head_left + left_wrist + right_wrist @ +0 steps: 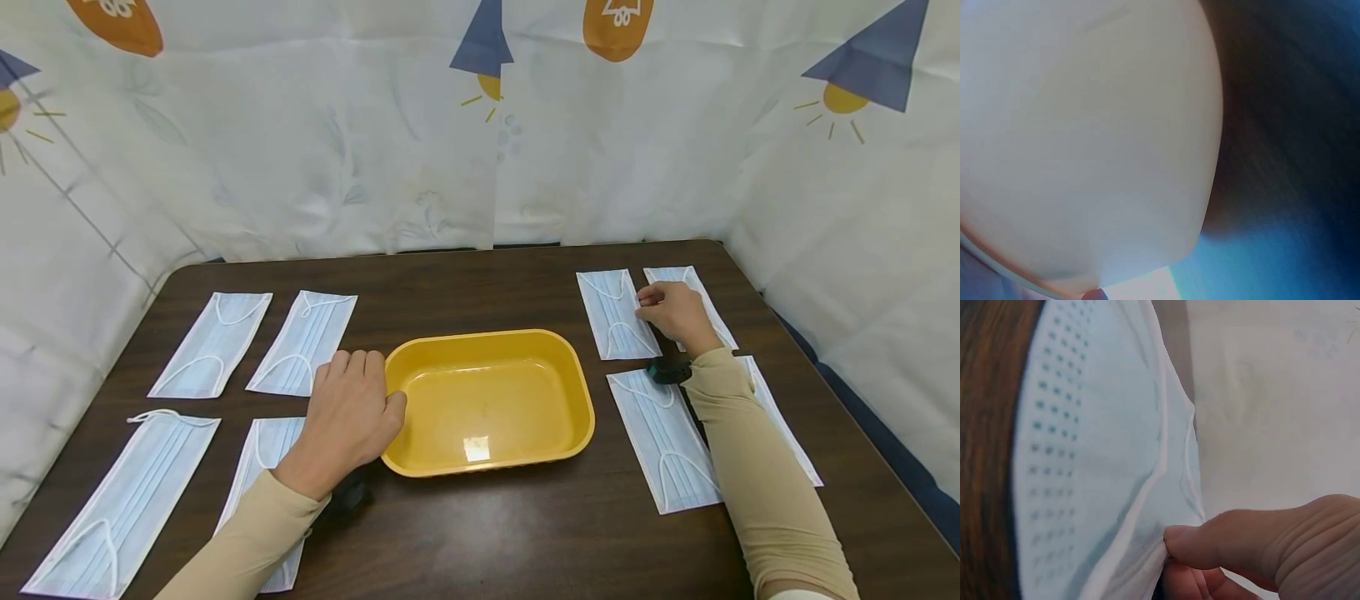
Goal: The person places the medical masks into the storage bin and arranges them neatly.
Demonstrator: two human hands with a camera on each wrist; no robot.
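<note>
In the head view, a yellow plastic basin (487,400) sits mid-table, and its left rim is gripped by my left hand (348,408). The left wrist view is mostly filled by the basin's pale-looking outer side (1097,137). At the back right, my right hand (675,312) pinches the right edge of a light blue face mask (611,312) between thumb (1210,540) and fingers. White ear loops and rows of small embossed dots show on this mask (1116,406) in the right wrist view. Under the right hand and wrist lies another mask (705,296), partly hidden.
More masks lie on the right, such as the front one (663,442), partly under the right sleeve. Several others, including a near-left mask (127,500), lie left of the basin. Printed white cloth (420,167) hangs behind the dark wooden table (480,542).
</note>
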